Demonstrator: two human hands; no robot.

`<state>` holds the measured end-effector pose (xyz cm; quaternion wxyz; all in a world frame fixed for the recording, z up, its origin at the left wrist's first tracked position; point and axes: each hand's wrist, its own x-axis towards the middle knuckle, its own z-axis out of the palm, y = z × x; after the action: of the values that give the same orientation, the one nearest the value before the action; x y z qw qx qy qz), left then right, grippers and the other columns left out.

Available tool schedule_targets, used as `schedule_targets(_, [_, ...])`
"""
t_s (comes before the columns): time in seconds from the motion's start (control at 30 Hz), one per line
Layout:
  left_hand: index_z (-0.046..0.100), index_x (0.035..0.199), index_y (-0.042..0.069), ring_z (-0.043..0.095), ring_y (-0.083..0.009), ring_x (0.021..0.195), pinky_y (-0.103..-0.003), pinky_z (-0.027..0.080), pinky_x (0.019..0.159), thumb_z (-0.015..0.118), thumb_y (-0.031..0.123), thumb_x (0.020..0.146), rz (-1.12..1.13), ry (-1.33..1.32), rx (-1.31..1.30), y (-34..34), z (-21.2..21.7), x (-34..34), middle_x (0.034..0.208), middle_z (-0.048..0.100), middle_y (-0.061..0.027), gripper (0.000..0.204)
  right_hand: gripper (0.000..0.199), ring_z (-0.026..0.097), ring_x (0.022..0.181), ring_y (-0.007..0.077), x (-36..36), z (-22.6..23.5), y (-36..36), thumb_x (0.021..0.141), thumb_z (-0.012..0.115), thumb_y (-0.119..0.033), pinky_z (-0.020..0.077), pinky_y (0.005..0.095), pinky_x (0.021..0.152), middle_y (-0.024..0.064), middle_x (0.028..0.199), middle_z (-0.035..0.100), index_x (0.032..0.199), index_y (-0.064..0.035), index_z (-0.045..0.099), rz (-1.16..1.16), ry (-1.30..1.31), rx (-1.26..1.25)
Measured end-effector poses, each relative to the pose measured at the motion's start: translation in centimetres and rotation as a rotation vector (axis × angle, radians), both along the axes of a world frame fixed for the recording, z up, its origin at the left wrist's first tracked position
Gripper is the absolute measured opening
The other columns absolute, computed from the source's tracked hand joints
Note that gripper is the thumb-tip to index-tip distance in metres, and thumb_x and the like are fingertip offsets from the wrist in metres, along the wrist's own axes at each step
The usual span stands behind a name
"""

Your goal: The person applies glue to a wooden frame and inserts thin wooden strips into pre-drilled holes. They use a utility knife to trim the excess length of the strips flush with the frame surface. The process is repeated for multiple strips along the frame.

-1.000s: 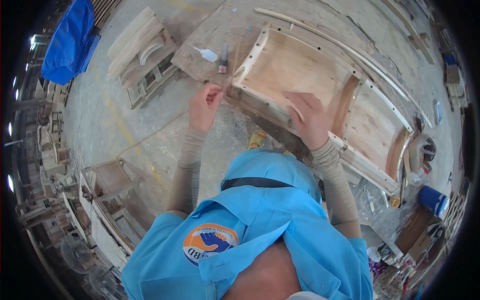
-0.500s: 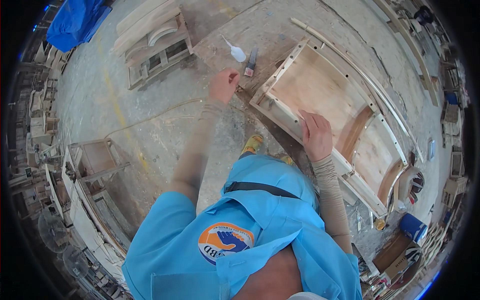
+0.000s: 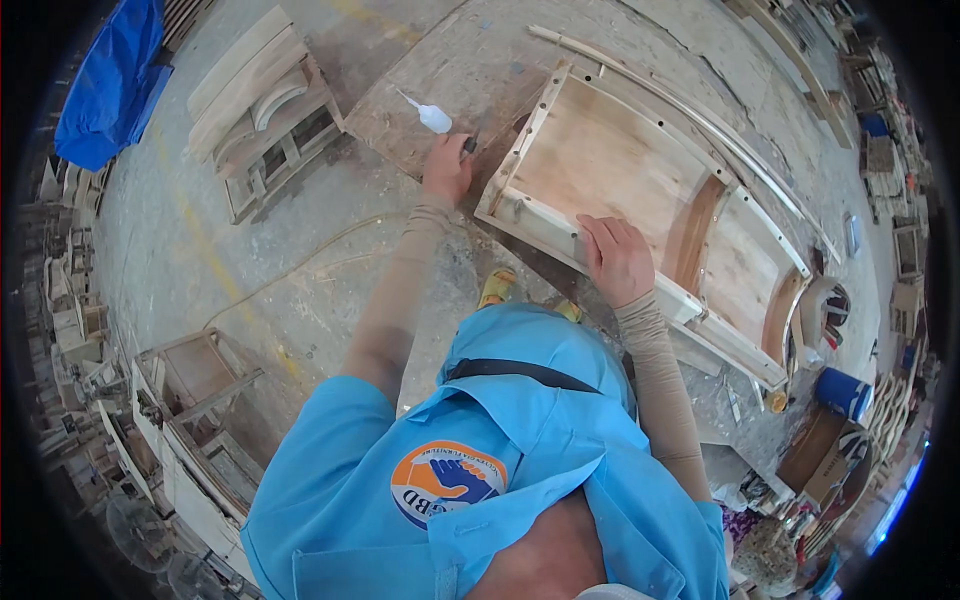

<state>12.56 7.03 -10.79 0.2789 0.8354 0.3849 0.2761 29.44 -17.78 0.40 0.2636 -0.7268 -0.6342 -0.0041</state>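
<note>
Here the left grip [image 3: 447, 168] curls closed around a small dark tool beside a white glue bottle [image 3: 432, 118]; the right grip [image 3: 617, 260] presses open and flat on the wooden frame's [image 3: 610, 165] near rail. Both lie on a plywood sheet [image 3: 440, 70] over dusty concrete floor [image 3: 250, 260], furniture parts stacked around.

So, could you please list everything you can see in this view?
Wooden frame: one, pale wood with plywood panels, lying flat on the floor, centre right.
Glue bottle: one, white, on a board beside the left hand.
Curved strips: a few, pale wood, beyond the frame.
Wooden parts stack: one, pale, upper left.
Tarp: one, blue, far upper left.
Small frames: several, bare wood, lower left.
Bucket: one, blue, right edge.
Left hand: at the frame's near corner, by the bottle.
Right hand: flat on the frame's near rail.
</note>
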Motion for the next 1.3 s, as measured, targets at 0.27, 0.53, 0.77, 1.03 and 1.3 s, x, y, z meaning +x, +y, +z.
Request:
schedule_targets(0.27, [0.056, 0.116, 0.001, 0.053, -0.0053, 0.070, -0.021, 0.044, 0.061, 0.064, 0.012, 0.090, -0.002, -0.291, -0.400, -3.3, 3.4, -6.0, 0.084, 0.057, 0.0000, 0.029, 0.016, 0.060, 0.076, 0.0249, -0.1, -0.3, -0.3, 0.086, 0.061, -0.014, 0.0491, 0.0374, 0.068, 0.0069, 0.083, 0.062, 0.100, -0.0072, 0.064, -0.025, -0.019, 0.001])
schedule_targets(0.53, [0.055, 0.115, 0.001, 0.056, -0.0056, 0.073, -0.020, 0.044, 0.060, 0.059, 0.014, 0.094, -0.051, -0.381, -0.498, -8.0, 6.6, -8.8, 0.085, 0.059, 0.0000, 0.024, 0.014, 0.061, 0.073, 0.0284, -0.2, 0.0, -0.3, 0.090, 0.058, -0.016, 0.0501, 0.0394, 0.065, 0.0100, 0.079, 0.061, 0.099, -0.0071, 0.064, -0.039, 0.051, -0.018])
schedule_targets(0.77, [0.053, 0.117, 0.000, 0.057, -0.0068, 0.075, -0.022, 0.046, 0.063, 0.056, 0.014, 0.096, -0.106, -0.326, -0.672, -10.0, 9.2, -8.4, 0.088, 0.063, -0.0029, 0.026, 0.015, 0.062, 0.071, 0.0301, -0.3, 0.1, -0.4, 0.091, 0.056, -0.018, 0.0505, 0.0402, 0.063, 0.0109, 0.078, 0.061, 0.099, -0.0079, 0.064, -0.053, 0.089, -0.032])
schedule_targets(1.03, [0.050, 0.129, 0.004, 0.053, -0.0058, 0.072, -0.021, 0.043, 0.065, 0.049, 0.011, 0.098, -0.128, -0.343, -0.611, -10.1, 9.6, -8.0, 0.084, 0.061, -0.0022, 0.033, 0.014, 0.062, 0.071, 0.0302, -0.3, -0.1, -0.3, 0.091, 0.057, -0.018, 0.0501, 0.0402, 0.063, 0.0109, 0.078, 0.061, 0.099, -0.0085, 0.064, -0.057, 0.091, -0.033])
schedule_targets(1.3, [0.050, 0.133, 0.004, 0.056, -0.0086, 0.072, -0.024, 0.047, 0.068, 0.050, 0.009, 0.096, -0.131, -0.363, -0.640, -9.2, 10.3, -8.1, 0.088, 0.061, -0.0037, 0.037, 0.017, 0.059, 0.070, 0.0303, -0.4, 0.7, 0.1, 0.090, 0.058, -0.015, 0.0476, 0.0398, 0.063, 0.0111, 0.077, 0.059, 0.104, -0.0083, 0.065, -0.080, 0.141, -0.065])
